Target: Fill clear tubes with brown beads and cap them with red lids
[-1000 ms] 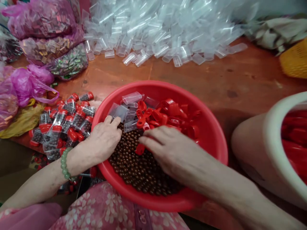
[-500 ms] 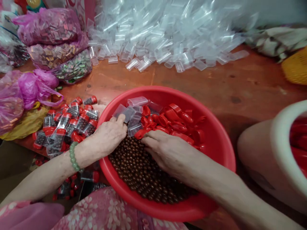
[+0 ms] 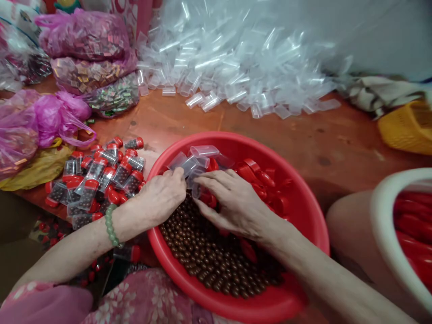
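A red basin (image 3: 305, 198) holds small shiny brown balls (image 3: 205, 252), clear plastic tubes (image 3: 204, 151) and red plastic caps (image 3: 258, 173). At the basin's left side, my left hand (image 3: 167, 193) is closed beside the tubes, its fingers curled inward; what is in its grip is hidden. My right hand (image 3: 232, 200) hovers above the balls with thumb and fingers apart. One clear tube (image 3: 195, 190) shows by those fingertips, and I cannot tell whether they touch it. Red caps lie partly hidden behind the right hand.
Capped tubes filled with dark balls (image 3: 97, 177) lie heaped left of the basin. A large pile of clear tubes (image 3: 229, 67) covers the table's back. Pink bags (image 3: 87, 36) stand at back left. At right are a white bucket (image 3: 380, 211) of red pieces and a yellow basket (image 3: 405, 126).
My right hand has lifted slightly and spread its fingers, leaving the red caps it was touching. My left hand stays closed by the clear tubes. The camera view has shifted.
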`<state>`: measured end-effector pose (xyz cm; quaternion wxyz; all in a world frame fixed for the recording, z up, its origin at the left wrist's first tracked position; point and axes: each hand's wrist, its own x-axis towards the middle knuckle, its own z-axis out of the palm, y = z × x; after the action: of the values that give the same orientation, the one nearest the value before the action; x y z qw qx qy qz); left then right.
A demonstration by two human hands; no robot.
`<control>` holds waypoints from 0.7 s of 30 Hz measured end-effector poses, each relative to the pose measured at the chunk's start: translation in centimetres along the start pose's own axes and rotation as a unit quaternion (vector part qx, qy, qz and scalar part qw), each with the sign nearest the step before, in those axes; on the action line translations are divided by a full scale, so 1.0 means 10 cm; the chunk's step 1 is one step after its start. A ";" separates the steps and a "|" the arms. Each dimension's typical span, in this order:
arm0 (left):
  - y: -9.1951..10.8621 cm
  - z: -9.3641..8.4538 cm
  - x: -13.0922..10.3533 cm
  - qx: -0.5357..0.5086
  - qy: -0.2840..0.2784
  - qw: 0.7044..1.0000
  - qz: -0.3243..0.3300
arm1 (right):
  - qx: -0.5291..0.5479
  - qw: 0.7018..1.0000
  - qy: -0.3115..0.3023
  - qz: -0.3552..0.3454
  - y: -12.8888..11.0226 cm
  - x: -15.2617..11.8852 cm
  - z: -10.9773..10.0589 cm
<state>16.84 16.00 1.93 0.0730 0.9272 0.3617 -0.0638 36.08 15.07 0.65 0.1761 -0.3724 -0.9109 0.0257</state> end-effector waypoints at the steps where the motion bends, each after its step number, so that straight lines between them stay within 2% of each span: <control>1: -0.01 0.01 -0.04 -0.017 0.023 1.000 0.003 | 0.057 0.998 0.038 0.012 0.00 -0.02 -0.05; 3: -0.01 0.03 -0.12 -0.064 0.061 0.996 0.006 | 0.171 0.981 0.078 0.045 -0.05 -0.06 -0.14; 4: -0.02 0.03 -0.15 -0.089 0.071 0.993 0.007 | 0.211 0.972 0.074 0.069 -0.08 -0.09 -0.17; 8: -0.02 0.00 -0.24 -0.156 0.089 0.984 0.004 | 0.325 0.916 -0.031 0.232 -0.22 -0.17 -0.14; 10: -0.02 0.01 -0.24 -0.173 0.101 0.980 0.001 | 0.343 0.888 -0.090 0.293 -0.28 -0.17 -0.07; 15: -0.02 0.11 -0.21 -0.178 0.146 0.973 0.000 | 0.271 0.890 -0.190 0.313 -0.35 -0.11 0.09; 18: -0.03 0.13 -0.20 -0.183 0.165 0.969 0.013 | 0.289 0.863 -0.265 0.319 -0.36 -0.12 0.14; 21: -0.03 0.15 -0.20 -0.181 0.168 0.969 0.027 | 0.328 0.828 -0.309 0.333 -0.34 -0.17 0.18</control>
<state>15.08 14.69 0.80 0.1792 0.9055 0.3492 0.1616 34.26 11.59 -0.95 -0.0218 -0.5464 -0.6761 0.4939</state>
